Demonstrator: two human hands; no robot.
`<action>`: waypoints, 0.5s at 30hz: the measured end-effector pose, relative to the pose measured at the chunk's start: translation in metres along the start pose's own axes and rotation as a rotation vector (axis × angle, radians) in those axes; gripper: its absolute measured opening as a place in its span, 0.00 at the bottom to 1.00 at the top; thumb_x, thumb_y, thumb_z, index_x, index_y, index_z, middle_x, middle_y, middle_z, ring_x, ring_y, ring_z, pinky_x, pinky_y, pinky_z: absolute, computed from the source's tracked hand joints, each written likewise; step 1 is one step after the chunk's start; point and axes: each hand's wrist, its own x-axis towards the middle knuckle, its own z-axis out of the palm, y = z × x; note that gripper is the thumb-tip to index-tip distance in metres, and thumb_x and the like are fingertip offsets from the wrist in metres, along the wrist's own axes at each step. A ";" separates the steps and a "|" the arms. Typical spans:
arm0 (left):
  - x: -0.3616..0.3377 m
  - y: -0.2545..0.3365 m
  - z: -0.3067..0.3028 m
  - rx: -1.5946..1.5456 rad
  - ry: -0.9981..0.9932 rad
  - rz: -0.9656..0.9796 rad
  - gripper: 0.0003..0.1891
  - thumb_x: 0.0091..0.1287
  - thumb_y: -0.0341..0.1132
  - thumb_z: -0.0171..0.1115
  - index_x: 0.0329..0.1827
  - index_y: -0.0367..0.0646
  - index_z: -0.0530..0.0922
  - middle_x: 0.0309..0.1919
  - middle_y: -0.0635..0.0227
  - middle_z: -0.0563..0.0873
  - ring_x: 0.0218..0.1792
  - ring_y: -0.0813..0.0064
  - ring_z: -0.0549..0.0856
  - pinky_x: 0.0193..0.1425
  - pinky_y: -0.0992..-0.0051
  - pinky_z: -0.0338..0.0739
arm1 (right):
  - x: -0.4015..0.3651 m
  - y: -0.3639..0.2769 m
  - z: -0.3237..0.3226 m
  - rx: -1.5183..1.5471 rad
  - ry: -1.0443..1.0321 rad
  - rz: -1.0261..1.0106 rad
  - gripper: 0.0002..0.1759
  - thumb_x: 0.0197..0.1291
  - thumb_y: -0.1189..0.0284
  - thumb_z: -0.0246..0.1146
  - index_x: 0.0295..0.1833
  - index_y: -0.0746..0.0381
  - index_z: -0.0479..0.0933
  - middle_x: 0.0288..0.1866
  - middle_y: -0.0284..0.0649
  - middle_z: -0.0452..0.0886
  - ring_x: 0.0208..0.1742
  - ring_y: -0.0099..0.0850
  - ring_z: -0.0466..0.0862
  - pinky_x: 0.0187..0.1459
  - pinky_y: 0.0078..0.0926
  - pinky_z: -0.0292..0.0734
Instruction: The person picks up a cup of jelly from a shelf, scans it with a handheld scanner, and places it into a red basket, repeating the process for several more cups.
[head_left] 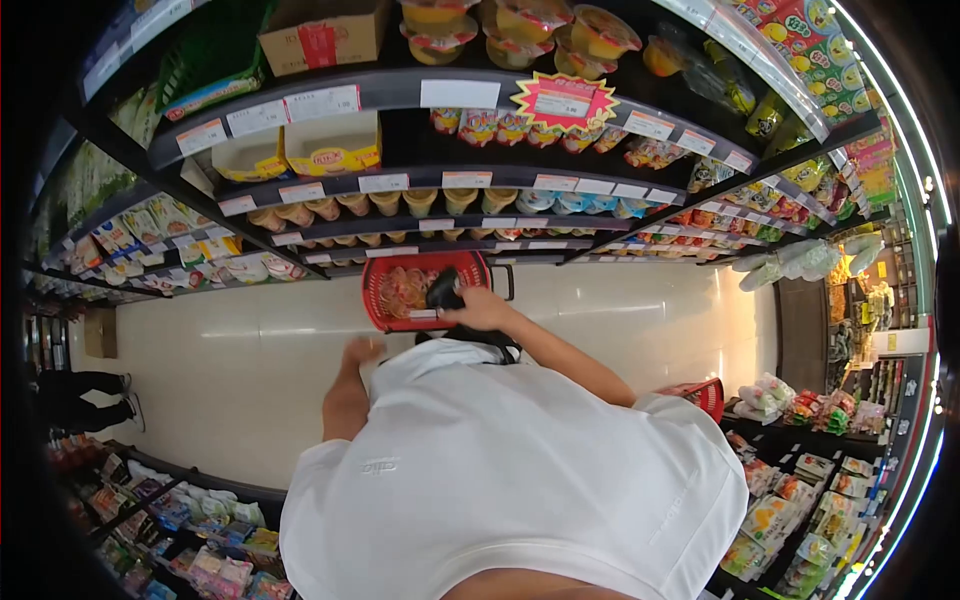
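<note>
Basket [372, 300], red, on pale floor [230, 360] below snack shelves [400, 183]; packets inside. Right hand [480, 310] at its rim, fingers clasped round dark object [445, 290], held just over the basket. Left hand [360, 352] low beside the basket, apart from it; blurred, so cannot tell whether its fingers are spread or curled.

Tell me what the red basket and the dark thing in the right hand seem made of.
Red basket: likely moulded plastic, judging by its uniform colour and latticed wall. Dark thing in the right hand: matte black, perhaps leather or plastic; too small to tell.
</note>
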 end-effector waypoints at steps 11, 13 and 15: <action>-0.161 0.025 0.125 -0.453 -0.085 -0.557 0.28 0.61 0.58 0.62 0.55 0.46 0.83 0.56 0.49 0.84 0.57 0.50 0.84 0.57 0.58 0.80 | -0.009 0.011 0.024 -0.410 -0.380 0.092 0.36 0.59 0.43 0.61 0.51 0.68 0.80 0.45 0.54 0.86 0.48 0.50 0.86 0.50 0.48 0.80; -0.142 0.039 0.097 -0.582 -0.050 -0.645 0.29 0.59 0.57 0.65 0.56 0.45 0.82 0.56 0.48 0.84 0.58 0.50 0.83 0.58 0.58 0.80 | -0.002 0.000 0.020 -0.484 -0.349 0.039 0.34 0.59 0.45 0.62 0.55 0.66 0.78 0.43 0.53 0.86 0.47 0.50 0.86 0.49 0.48 0.81; -0.114 0.052 0.066 -0.622 0.579 -0.856 0.39 0.41 0.52 0.79 0.52 0.30 0.79 0.41 0.45 0.88 0.48 0.53 0.88 0.53 0.60 0.81 | 0.011 -0.008 0.016 -0.485 -0.272 -0.043 0.33 0.59 0.46 0.63 0.55 0.67 0.78 0.45 0.54 0.86 0.48 0.51 0.86 0.50 0.48 0.81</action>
